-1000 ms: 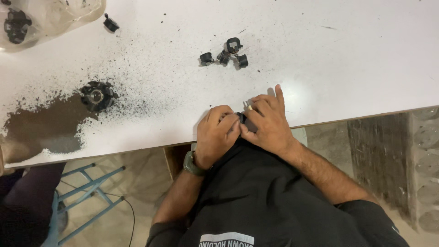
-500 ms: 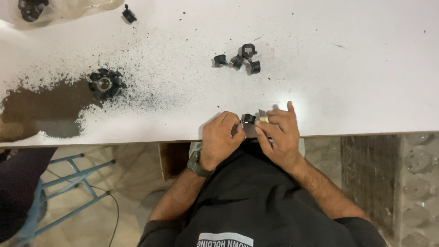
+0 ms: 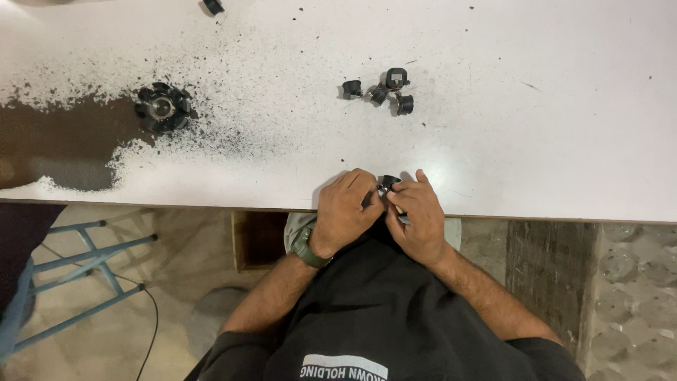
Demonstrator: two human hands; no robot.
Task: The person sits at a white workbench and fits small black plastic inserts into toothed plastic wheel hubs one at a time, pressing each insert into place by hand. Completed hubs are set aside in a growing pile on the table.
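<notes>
small part point(image 3: 387, 185) between both hands at table point(image 3: 564, 141) near edge | part cluster point(image 3: 384, 90) behind | round part point(image 3: 162, 108) far left

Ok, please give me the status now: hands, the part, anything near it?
Left hand and right hand both pinch one small black part at the white table edge. Four loose black pieces lie further up, apart. Nothing blocks the hands.

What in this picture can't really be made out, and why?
- Small black part at the table's near edge, head view: mostly covered by the left hand and right hand; its shape stays unclear.
- Four small black pieces farther up the white table: too small to tell apart.
- Black piece at the top: cut off by the edge.
- Round black toothed part: its centre is too small to read.
</notes>
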